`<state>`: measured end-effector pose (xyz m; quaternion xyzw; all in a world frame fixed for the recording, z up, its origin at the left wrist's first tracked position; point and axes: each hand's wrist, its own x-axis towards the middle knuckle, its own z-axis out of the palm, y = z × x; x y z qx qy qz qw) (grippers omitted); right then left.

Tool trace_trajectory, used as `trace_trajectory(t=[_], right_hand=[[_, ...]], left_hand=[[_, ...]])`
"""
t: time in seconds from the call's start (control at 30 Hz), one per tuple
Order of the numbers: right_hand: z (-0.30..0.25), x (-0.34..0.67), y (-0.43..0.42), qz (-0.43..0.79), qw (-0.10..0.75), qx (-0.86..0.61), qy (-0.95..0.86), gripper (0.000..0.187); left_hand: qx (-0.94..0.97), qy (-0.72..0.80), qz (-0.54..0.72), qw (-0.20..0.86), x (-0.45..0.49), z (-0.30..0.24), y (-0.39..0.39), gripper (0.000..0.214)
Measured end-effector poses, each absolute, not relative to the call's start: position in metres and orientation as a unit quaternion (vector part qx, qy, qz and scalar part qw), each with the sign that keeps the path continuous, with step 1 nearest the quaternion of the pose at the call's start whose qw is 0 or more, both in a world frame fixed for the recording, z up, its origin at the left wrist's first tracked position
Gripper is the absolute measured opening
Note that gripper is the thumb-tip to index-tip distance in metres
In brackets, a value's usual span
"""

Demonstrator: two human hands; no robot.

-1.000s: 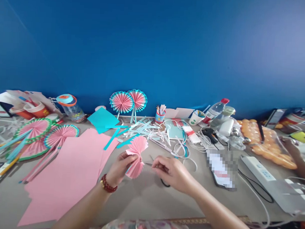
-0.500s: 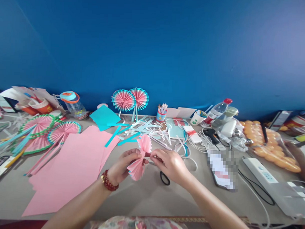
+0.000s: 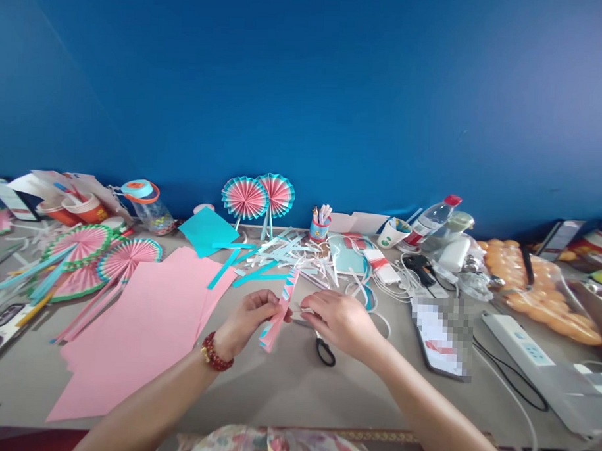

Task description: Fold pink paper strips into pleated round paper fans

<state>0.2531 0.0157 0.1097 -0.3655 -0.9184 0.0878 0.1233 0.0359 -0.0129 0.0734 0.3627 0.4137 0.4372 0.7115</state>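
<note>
My left hand (image 3: 248, 316) pinches the middle of a pleated pink paper strip (image 3: 280, 310) with teal edges, folded flat and held upright above the table. My right hand (image 3: 338, 321) is closed at the strip's middle from the right, fingers pinched on it or on something small I cannot make out. Black-handled scissors (image 3: 322, 348) lie on the table just under my right hand. A red bead bracelet circles my left wrist.
Pink paper sheets (image 3: 144, 325) lie at left, finished pink-and-teal fans (image 3: 102, 261) beyond them and two standing fans (image 3: 257, 197) by the blue wall. Teal and white paper scraps (image 3: 285, 258), a phone (image 3: 438, 332), a power strip (image 3: 517, 338), a bottle (image 3: 429, 220), cups and cables crowd the back.
The pink pleated paper, fanned out at both ends before, is now squeezed flat into a narrow strip. My right hand moved left to meet it.
</note>
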Motion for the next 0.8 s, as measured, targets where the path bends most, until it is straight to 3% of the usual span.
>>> trace_trajectory(t=[0.1, 0.3, 0.5, 0.63, 0.8], right_hand=[[0.118, 0.261, 0.020, 0.066, 0.078, -0.349, -0.931, 0.021], [0.134, 0.264, 0.020, 0.030, 0.067, -0.302, -0.951, 0.022], [0.137, 0.256, 0.015, -0.081, 0.121, -0.276, -0.950, 0.021], [0.137, 0.256, 0.014, -0.083, 0.150, -0.275, -0.946, 0.017], [0.140, 0.257, 0.011, -0.066, 0.126, -0.271, -0.952, 0.019]], left_hand=[[0.393, 0.441, 0.431, 0.682, 0.031, 0.072, -0.010, 0.020], [0.486, 0.492, 0.394, 0.605, 0.027, 0.079, -0.003, 0.020], [0.550, 0.518, 0.341, 0.560, 0.025, 0.080, 0.005, 0.013], [0.566, 0.507, 0.329, 0.561, 0.021, 0.074, 0.010, 0.012], [0.550, 0.519, 0.343, 0.557, 0.016, 0.068, 0.015, 0.012]])
